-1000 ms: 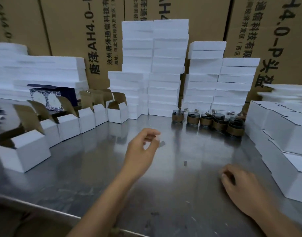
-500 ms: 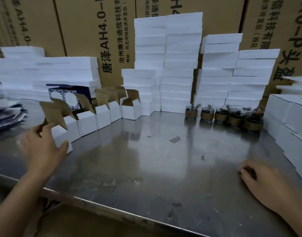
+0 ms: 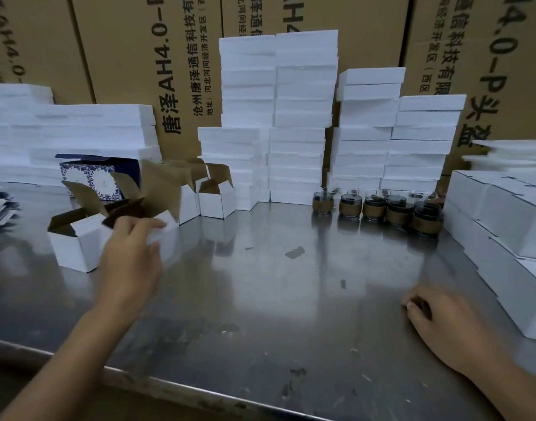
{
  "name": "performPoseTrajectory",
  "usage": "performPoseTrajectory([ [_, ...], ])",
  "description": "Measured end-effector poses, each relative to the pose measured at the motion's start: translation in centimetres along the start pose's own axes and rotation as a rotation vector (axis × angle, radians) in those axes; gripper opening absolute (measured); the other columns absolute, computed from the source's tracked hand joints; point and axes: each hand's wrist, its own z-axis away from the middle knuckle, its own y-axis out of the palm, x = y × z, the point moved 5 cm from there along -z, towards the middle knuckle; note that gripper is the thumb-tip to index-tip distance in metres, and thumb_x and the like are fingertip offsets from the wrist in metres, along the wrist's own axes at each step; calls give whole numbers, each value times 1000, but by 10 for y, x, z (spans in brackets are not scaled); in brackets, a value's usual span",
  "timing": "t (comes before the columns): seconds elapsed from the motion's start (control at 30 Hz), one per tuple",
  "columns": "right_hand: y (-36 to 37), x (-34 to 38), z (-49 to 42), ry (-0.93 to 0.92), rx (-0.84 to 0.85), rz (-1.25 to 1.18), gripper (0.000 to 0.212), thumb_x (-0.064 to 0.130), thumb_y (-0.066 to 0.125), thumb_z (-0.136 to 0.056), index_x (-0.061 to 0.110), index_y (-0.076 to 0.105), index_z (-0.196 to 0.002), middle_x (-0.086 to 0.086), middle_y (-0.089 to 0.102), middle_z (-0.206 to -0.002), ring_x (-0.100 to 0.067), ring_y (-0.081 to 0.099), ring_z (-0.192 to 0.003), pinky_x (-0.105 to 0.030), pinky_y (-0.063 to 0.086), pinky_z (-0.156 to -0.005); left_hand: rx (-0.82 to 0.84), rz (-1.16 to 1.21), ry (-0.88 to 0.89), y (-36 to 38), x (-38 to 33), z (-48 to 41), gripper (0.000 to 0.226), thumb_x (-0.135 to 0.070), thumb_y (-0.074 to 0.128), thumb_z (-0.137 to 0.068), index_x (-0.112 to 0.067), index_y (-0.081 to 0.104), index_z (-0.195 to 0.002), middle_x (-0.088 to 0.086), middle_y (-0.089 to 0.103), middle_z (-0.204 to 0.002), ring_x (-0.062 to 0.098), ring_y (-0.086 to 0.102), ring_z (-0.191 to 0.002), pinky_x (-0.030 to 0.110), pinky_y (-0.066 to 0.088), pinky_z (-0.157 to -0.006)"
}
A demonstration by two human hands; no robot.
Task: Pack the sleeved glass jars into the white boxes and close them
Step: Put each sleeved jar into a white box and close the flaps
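Observation:
My left hand (image 3: 130,262) grips an open white box (image 3: 160,226) with brown flaps, blurred by motion, at the left of the steel table (image 3: 260,299). More open white boxes stand around it, one at the near left (image 3: 75,247) and one further back (image 3: 216,199). Several glass jars with tan sleeves (image 3: 379,208) stand in a row at the back right. My right hand (image 3: 443,326) rests on the table at the near right, its fingers curled under and holding nothing that shows.
Closed white boxes (image 3: 510,226) are stacked along the right edge. Tall piles of flat white boxes (image 3: 303,117) and big cardboard cartons (image 3: 145,56) line the back. A blue patterned box (image 3: 90,177) sits at the back left. The table's front edge (image 3: 169,381) runs near me.
My left hand swung from the table's middle to the left row of open boxes, took hold of one and is moving it rightward. My right hand stayed put.

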Motion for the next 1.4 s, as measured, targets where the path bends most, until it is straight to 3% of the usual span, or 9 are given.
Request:
performPoseTrajectory([
  [0.1, 0, 0, 1, -2, 1, -6, 13, 15, 57, -87, 24, 59, -77, 3, 56, -81, -19, 52, -78, -38, 44, -71, 39, 164, 40, 19, -61, -2, 32, 9, 60, -79, -8, 65, -106, 13, 53, -108, 30, 53, -84, 28, 32, -65],
  [0.3, 0, -1, -1, -18, 4, -15, 14, 17, 57, -87, 25, 57, -76, 4, 54, -79, -20, 50, -78, -38, 44, -71, 148, 376, 133, 69, -161, 16, 26, -5, 60, -86, -18, 61, -109, 4, 51, -116, 26, 58, -89, 39, 51, -77],
  [0.63, 2, -6, -7, -42, -13, -31, 10, 17, 56, -87, 19, 59, -77, 4, 50, -75, -19, 47, -77, -35, 40, -69, 273, 291, 10, 120, -208, 39, 32, -13, 56, -92, -22, 54, -122, 1, 49, -127, 24, 54, -102, 31, 46, -86],
  [0.77, 4, -8, -9, -45, -20, -47, 13, 17, 55, -87, 24, 56, -76, 10, 46, -76, -15, 44, -77, -35, 41, -70, 301, 361, 69, 123, -217, 41, 30, -16, 51, -93, -18, 52, -123, -2, 47, -129, 21, 56, -100, 29, 43, -75],
  [0.93, 7, -10, -11, -58, -35, -64, 15, 16, 57, -85, 25, 54, -74, 9, 46, -76, -14, 43, -78, -34, 41, -70, 107, 328, 314, 109, -224, 35, 16, -13, 54, -89, -12, 59, -103, 0, 57, -109, 20, 58, -82, 29, 42, -56],
  [1.07, 11, -10, -13, -72, -28, -77, 12, 17, 56, -85, 24, 55, -76, 7, 50, -80, -15, 47, -83, -37, 44, -73, 8, 436, 123, 115, -203, 18, 19, -14, 53, -88, -13, 54, -107, 1, 51, -114, 19, 54, -97, 33, 48, -71],
  [1.17, 13, -10, -13, -81, -19, -72, 10, 18, 53, -86, 24, 56, -79, 8, 50, -83, -14, 49, -85, -37, 46, -74, 221, 500, -147, 144, -188, 17, 33, -25, 54, -91, -17, 42, -122, -2, 38, -127, 14, 47, -111, 24, 41, -80],
  [1.27, 13, -10, -13, -108, -40, -79, 12, 17, 52, -86, 25, 54, -77, 8, 52, -81, -14, 50, -82, -37, 46, -74, 408, 710, -412, 168, -182, 26, 39, -34, 55, -92, -18, 38, -123, 0, 41, -129, 6, 53, -94, 18, 39, -75],
  [1.4, 16, -10, -16, -123, -28, -46, 9, 19, 50, -86, 24, 54, -80, 9, 54, -84, -15, 51, -84, -37, 47, -75, 520, 735, -432, 184, -187, 36, 45, -47, 53, -90, -19, 38, -122, 1, 46, -126, 15, 48, -110, 23, 39, -81],
])
